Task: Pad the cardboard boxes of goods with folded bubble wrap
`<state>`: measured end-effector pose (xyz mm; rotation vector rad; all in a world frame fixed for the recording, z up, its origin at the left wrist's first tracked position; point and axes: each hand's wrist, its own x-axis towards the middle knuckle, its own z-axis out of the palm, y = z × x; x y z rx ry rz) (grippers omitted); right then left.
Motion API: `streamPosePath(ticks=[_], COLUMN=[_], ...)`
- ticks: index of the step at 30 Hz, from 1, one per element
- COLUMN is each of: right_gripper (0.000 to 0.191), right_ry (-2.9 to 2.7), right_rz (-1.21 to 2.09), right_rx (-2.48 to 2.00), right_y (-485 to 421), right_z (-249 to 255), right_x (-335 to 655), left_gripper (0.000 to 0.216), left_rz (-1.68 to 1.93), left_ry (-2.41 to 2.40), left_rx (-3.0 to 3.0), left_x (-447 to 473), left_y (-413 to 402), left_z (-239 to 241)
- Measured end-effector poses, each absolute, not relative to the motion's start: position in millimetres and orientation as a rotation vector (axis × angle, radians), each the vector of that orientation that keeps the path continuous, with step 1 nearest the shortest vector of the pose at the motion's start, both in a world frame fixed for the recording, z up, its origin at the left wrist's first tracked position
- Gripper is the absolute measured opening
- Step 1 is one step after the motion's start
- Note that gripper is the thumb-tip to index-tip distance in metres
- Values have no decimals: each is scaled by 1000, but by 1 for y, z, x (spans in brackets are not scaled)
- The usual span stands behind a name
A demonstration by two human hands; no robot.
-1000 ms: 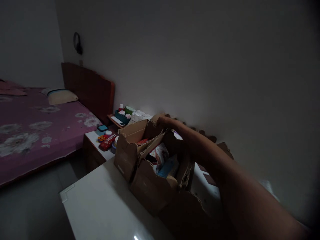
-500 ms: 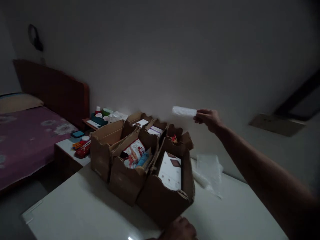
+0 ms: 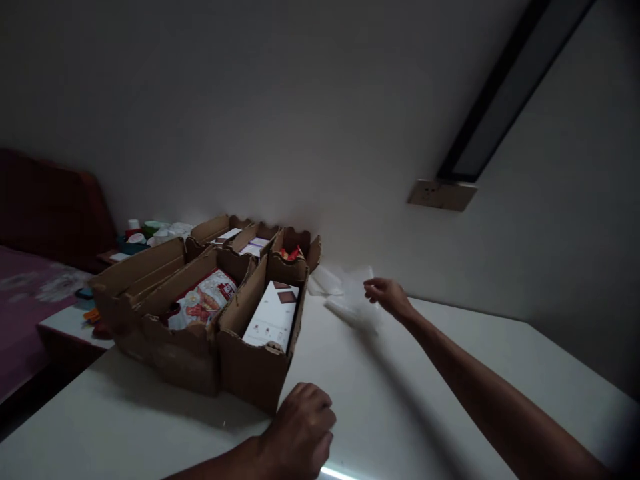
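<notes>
My right hand [image 3: 387,298] reaches over the white table behind the boxes, thumb and fingers pinched at the edge of a crumpled clear plastic bag [image 3: 353,293]. The bag is blurred, so its outline is hard to follow. My left hand [image 3: 303,430] rests curled on the table at the near corner of a cardboard box [image 3: 253,373], and nothing shows in it. A white carton [image 3: 273,317] with brown squares stands in that box. Left of it, another cardboard box [image 3: 180,363] holds a red and white printed food packet [image 3: 210,300].
More cardboard boxes stand behind, one with red wrappers [image 3: 291,253]. A nightstand [image 3: 70,327] with small items and a bed [image 3: 30,287] are at left. A wall socket plate [image 3: 443,195] sits below a dark frame [image 3: 500,87].
The view has turned right. My right hand has come down from above the boxes to the plastic bag, and the white packet it held is no longer in it. More of my left hand shows.
</notes>
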<state>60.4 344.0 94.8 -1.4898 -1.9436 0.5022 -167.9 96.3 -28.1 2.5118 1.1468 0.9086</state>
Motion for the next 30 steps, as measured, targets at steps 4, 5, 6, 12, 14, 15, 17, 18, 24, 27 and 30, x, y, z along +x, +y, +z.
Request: streamPosePath(ticks=[4, 5, 6, 12, 14, 15, 17, 18, 24, 27, 30], right_gripper=[19, 19, 19, 29, 32, 33, 36, 36, 32, 29, 28], right_ry=[-2211, -2272, -2322, -2367, -2350, -2346, -2356, -2373, -2422, -2407, -2395], right_rz=[428, 416, 404, 292, 235, 202, 141, 120, 112, 172, 203], right_rx=[-1471, -1451, -1429, -1406, -1402, -1384, -1322, -1277, -998, -1014, -1003], right_y=[285, 275, 270, 286, 275, 263, 230, 213, 154, 155, 157], right_z=[46, 37, 30, 21, 15, 9, -3, -9, -22, -18, -17], right_x=[80, 80, 78, 57, 53, 54, 59, 65, 93, 95, 93], left_gripper=[18, 18, 18, 19, 18, 19, 22, 24, 43, 44, 44], left_rz=[953, 954, 952, 932, 934, 949, 1020, 1074, 1532, 1601, 1423], left_ry=[1198, 1209, 1223, 1371, 1442, 1479, 1543, 1565, 1717, 2057, 2397], left_rx=[2441, 2438, 2438, 2495, 2494, 2481, 2461, 2471, 2755, 2716, 2550], left_x=[-164, -163, -162, -155, -155, -156, -156, -155, -152, -162, -177], left_y=[89, 88, 87, 84, 80, 77, 66, 59, 21, 29, 51], left_z=[-25, -24, -24, -16, -16, -17, -20, -21, 26, 76, 109])
